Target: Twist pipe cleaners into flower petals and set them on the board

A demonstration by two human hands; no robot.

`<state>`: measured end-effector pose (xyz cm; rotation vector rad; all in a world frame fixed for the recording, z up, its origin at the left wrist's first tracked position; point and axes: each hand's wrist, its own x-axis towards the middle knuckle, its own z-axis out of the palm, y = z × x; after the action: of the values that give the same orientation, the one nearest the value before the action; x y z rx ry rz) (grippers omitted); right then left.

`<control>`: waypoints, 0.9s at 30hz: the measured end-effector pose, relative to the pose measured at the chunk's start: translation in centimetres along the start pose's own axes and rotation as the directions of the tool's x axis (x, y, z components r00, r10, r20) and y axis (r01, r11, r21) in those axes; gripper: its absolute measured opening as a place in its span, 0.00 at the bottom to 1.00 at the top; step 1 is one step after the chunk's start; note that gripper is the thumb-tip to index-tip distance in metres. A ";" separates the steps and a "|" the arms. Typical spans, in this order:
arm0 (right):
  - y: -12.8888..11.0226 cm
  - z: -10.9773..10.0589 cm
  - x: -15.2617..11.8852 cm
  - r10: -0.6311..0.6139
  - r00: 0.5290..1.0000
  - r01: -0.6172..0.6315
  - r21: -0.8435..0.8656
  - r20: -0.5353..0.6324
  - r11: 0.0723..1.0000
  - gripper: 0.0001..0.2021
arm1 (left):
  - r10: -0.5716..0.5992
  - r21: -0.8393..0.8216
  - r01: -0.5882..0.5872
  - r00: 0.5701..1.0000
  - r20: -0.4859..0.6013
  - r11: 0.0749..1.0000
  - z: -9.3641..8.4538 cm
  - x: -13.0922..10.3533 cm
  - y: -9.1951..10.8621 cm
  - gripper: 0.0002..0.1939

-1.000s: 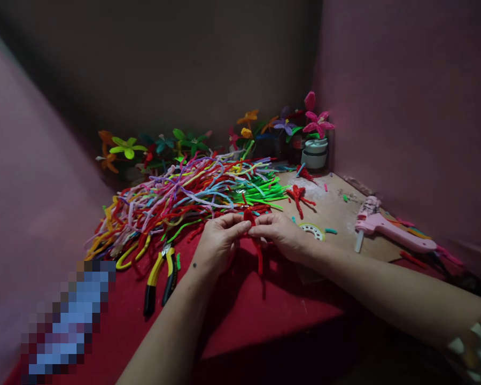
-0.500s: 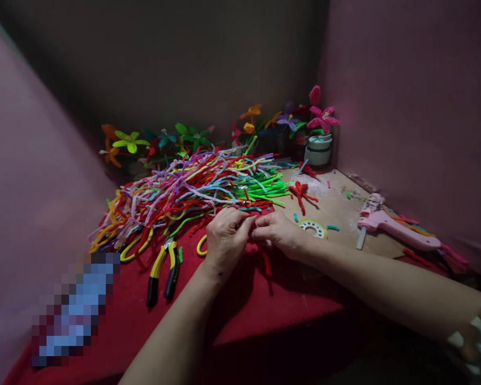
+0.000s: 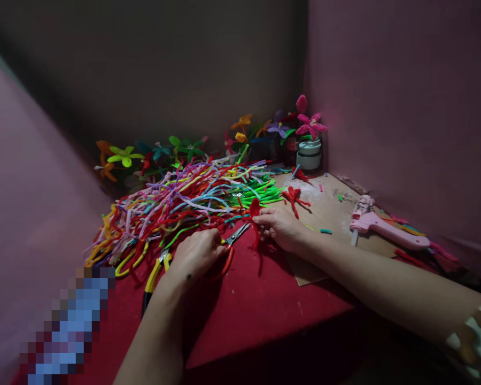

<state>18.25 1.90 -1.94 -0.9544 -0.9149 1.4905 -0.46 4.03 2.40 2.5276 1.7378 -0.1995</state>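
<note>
My left hand [image 3: 198, 254] is closed on the handle of a pair of scissors [image 3: 237, 234]. Their metal blades point up and to the right, and a red handle loop shows below the fingers. Between the fingertips of my right hand [image 3: 281, 229] is a red pipe cleaner [image 3: 255, 209], bent into a petal-like loop at the top with a tail hanging down. The blade tips lie close to it on the left; whether they touch is unclear. Partly hidden behind my left wrist are yellow-and-black pliers [image 3: 151, 279].
A heap of coloured pipe cleaners [image 3: 176, 198] covers the back left of the red cloth [image 3: 256, 315]. On a board [image 3: 324, 208] to the right lie a red pipe-cleaner shape [image 3: 294, 198] and a pink glue gun [image 3: 388, 227]. Pipe-cleaner flowers [image 3: 310, 125] stand along the back.
Both hands were together on the red pipe cleaner. My left hand has moved left and taken hold of the scissors, while my right keeps the pipe cleaner. The camera view has shifted slightly.
</note>
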 end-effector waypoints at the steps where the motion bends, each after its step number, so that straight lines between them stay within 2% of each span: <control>1: -0.1 0.0 0.0 -0.007 1.000 0.007 0.003 -0.003 1.000 0.10 | 0.008 0.022 -0.009 1.000 0.026 1.000 0.1 0.0 0.0 0.12; 4: -0.2 -0.1 0.0 -0.038 0.999 0.038 0.022 -0.008 0.999 0.10 | 0.039 0.070 -0.043 0.998 0.058 0.997 0.3 0.1 -0.1 0.11; 10: -0.1 -0.2 0.3 -0.076 0.997 0.077 0.059 -0.019 0.995 0.11 | 0.112 0.066 -0.115 0.993 0.037 0.991 0.7 -0.2 -0.4 0.10; 14: 0.0 -0.3 0.6 -0.061 0.996 0.067 0.110 -0.058 0.992 0.12 | 0.108 0.068 -0.110 0.994 0.036 0.992 0.6 -0.6 -0.3 0.12; 17: -0.1 -0.3 0.7 -0.040 0.998 0.049 0.155 -0.056 0.987 0.10 | 0.101 0.015 -0.102 0.994 0.047 0.995 0.3 -0.9 -0.2 0.14; 20: -0.5 -0.3 0.7 -0.010 0.994 0.031 0.197 -0.108 0.980 0.08 | 0.069 -0.095 -0.064 0.997 0.046 0.993 0.0 -1.1 0.2 0.16; 23: -1.0 -0.2 0.6 0.057 0.983 -0.003 0.293 -0.174 0.956 0.06 | -0.007 -0.177 -0.002 0.999 -0.052 0.984 0.0 -1.0 0.9 0.18; 25: -1.3 -0.3 0.5 0.126 0.977 -0.055 0.369 -0.173 0.928 0.05 | -0.047 -0.198 0.021 0.991 -0.125 0.980 0.3 -0.8 1.3 0.18; 27: -1.5 -0.4 0.5 0.184 0.974 -0.109 0.436 -0.134 0.893 0.05 | 0.018 -0.230 -0.060 0.983 -0.182 0.971 0.8 -0.6 1.5 0.18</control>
<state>19.14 2.59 -0.79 -0.8210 -0.3693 1.6210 0.64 2.85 1.68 2.4675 1.6533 0.2303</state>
